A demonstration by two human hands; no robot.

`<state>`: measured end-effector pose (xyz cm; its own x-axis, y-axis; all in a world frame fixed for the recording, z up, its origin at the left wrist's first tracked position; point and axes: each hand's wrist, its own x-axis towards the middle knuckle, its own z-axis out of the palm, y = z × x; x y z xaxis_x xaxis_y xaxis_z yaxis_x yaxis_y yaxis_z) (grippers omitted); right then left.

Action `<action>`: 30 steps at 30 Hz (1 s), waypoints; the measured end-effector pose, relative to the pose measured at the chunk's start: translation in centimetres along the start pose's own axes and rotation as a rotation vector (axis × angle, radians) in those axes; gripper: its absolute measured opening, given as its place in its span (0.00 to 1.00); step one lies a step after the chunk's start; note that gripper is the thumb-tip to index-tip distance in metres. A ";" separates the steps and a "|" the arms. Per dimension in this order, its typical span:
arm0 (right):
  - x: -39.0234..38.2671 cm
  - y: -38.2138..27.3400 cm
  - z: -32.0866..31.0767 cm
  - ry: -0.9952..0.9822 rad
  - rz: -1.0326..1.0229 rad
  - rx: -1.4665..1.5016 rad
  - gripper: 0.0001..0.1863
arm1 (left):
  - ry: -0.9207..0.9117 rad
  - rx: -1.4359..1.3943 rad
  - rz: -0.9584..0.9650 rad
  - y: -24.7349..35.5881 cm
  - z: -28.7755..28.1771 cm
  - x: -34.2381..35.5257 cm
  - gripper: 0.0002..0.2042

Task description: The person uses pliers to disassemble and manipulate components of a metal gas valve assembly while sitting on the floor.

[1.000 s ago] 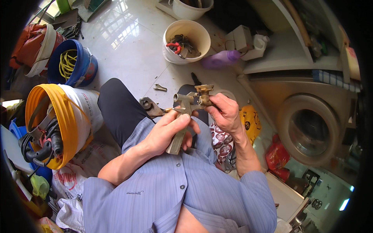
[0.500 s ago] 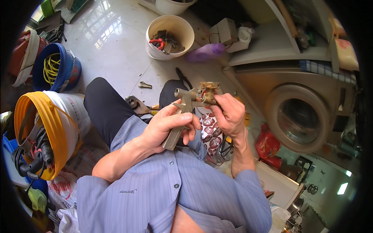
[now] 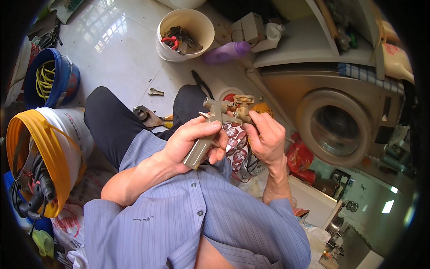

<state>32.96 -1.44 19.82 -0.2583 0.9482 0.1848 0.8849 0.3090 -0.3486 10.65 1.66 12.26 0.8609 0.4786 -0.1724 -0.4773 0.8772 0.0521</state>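
Note:
My left hand (image 3: 190, 139) is closed round the handle of a grey metal pistol-shaped tool body (image 3: 199, 150), with a short round tube at its upper end. In my right hand (image 3: 268, 136), pinched between thumb and fingers, is a worn brass valve fitting (image 3: 243, 110) with a flat round top. The fitting sits against the upper right side of the grey body; I cannot tell whether the two are joined. Both things are held above my lap, in front of my striped shirt. Behind them shows a cloth with a dark red pattern (image 3: 237, 145).
On the tiled floor ahead lie a small metal part (image 3: 156, 92) and a flat metal tool (image 3: 148, 117). A white bucket of tools (image 3: 210, 33) stands beyond, beside a purple bottle (image 3: 226, 52). Left are a blue bucket (image 3: 71, 80) and a yellow-rimmed bucket (image 3: 67, 148); right, a washing machine (image 3: 354, 157).
The surroundings have shifted left in the picture as the view turned slightly. Both hands keep their hold, and the grey tool body and brass fitting are tilted slightly differently.

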 end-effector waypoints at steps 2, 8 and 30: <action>-0.2 -0.1 0.0 -0.001 0.018 -0.010 0.18 | -0.023 -0.017 -0.037 0.1 -0.3 0.1 0.15; -0.4 0.2 0.2 0.007 0.032 -0.006 0.17 | 0.008 -0.029 -0.017 0.2 0.2 0.2 0.15; -0.4 0.2 0.4 -0.118 0.116 -0.028 0.16 | 0.042 -0.140 -0.063 -1.0 -1.7 1.0 0.13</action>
<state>33.08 -1.70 19.29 -0.1960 0.9800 0.0353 0.9213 0.1963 -0.3355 11.73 1.22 10.37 0.8832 0.4185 -0.2117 -0.4452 0.8901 -0.0977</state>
